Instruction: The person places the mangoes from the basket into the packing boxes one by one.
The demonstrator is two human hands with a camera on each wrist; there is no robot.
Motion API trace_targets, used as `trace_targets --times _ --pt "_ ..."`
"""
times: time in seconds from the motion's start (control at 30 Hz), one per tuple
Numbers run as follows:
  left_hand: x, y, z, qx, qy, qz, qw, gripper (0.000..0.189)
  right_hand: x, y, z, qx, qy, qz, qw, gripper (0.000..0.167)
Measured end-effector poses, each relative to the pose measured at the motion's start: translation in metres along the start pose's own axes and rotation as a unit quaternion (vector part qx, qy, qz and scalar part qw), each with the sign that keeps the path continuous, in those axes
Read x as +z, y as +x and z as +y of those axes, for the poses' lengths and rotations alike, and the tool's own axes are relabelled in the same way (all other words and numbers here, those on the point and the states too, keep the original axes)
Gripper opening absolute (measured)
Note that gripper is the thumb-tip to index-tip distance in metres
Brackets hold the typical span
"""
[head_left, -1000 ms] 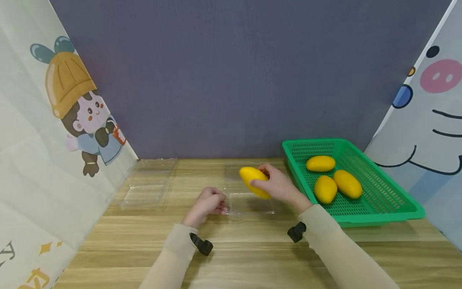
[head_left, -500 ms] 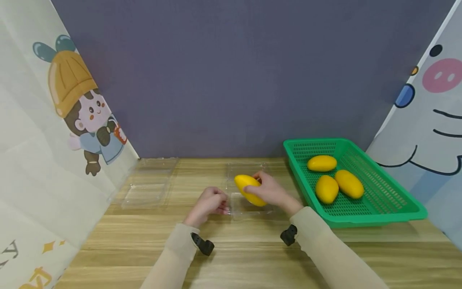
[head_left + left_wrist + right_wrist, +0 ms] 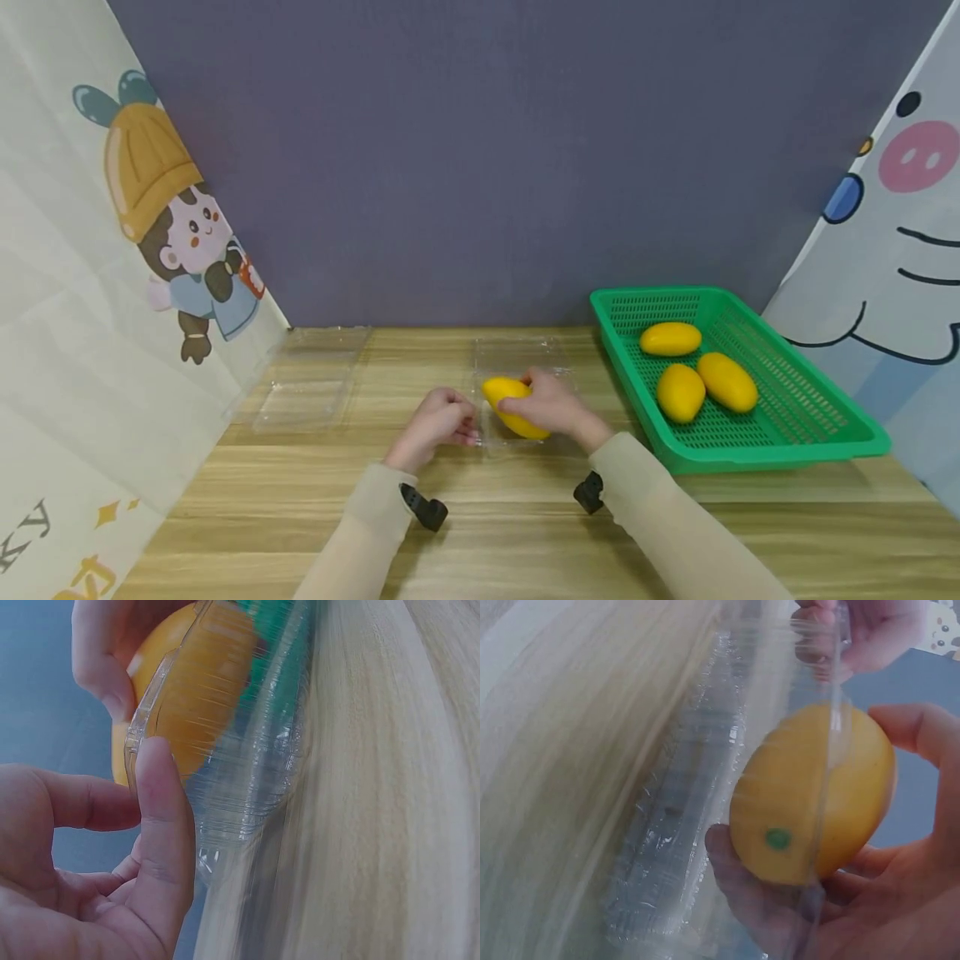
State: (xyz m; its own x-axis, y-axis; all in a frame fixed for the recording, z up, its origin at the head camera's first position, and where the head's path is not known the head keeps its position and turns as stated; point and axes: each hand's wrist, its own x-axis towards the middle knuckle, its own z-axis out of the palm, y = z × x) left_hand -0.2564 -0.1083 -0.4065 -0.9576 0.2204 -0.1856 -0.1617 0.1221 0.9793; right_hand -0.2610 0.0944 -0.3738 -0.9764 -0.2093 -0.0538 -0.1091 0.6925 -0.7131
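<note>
My right hand (image 3: 551, 406) grips a yellow mango (image 3: 510, 410) and holds it tilted in the front half of a clear plastic clamshell box (image 3: 519, 357). In the right wrist view, part of the mango (image 3: 817, 791), with its green stem spot, shows through the clear wall, and some fingers lie behind that wall. At the box's left side my left hand (image 3: 438, 427) pinches the rim between thumb and finger; the left wrist view shows this hand (image 3: 112, 855) at the clear edge. Whether the mango touches the box floor, I cannot tell.
A green plastic basket (image 3: 780, 457) with three mangoes, one of them a mango (image 3: 726, 382) lying aslant, stands at the right. Another open clear box (image 3: 300, 404) lies at the left on the wooden table (image 3: 300, 508). A dark panel (image 3: 480, 167) rises behind.
My right hand has moved left and down with the mango, from above the box into its front half. The left hand stays at the rim.
</note>
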Motion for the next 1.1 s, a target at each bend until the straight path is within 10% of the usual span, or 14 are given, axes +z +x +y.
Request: trace_targets --times 1.1 --pt "0.004 0.0 0.002 -0.006 0.006 -0.002 1.0 0.015 0.018 0.004 -0.008 0.067 -0.1 -0.003 0.9927 0.075"
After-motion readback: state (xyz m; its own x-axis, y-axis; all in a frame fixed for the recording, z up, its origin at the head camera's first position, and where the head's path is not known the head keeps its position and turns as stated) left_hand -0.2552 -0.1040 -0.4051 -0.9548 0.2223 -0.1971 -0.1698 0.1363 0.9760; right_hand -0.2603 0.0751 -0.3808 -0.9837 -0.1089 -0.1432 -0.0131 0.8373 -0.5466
